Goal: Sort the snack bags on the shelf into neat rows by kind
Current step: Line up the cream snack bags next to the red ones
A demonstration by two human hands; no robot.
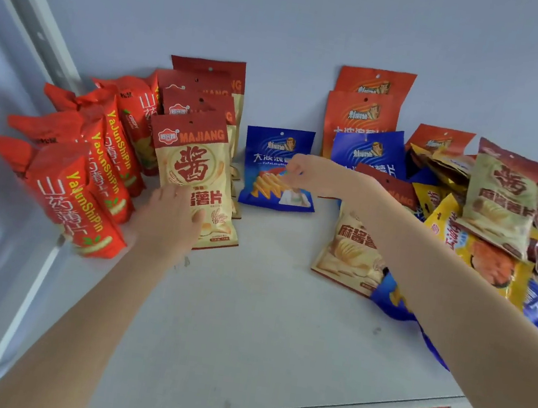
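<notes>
Nearest, bare pale shelf (246, 304), scuffed, front edge over wood-toned floor. Left hand (168, 221) spread flat on the front MAJIANG bag (195, 176), fingers open, not closed around it. Left of that hand, a row of red YaJunShiPin bags (90, 185). Right hand (303, 172) pinched shut on the standing blue bag (275, 170). Right of that grip, a mixed heap (487, 213) of unsorted bags. Behind, grey-blue wall (287, 16); slotted metal upright (29, 7) at far left.

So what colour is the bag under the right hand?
Blue bag, with white lettering, touched by the right hand; head view.
</notes>
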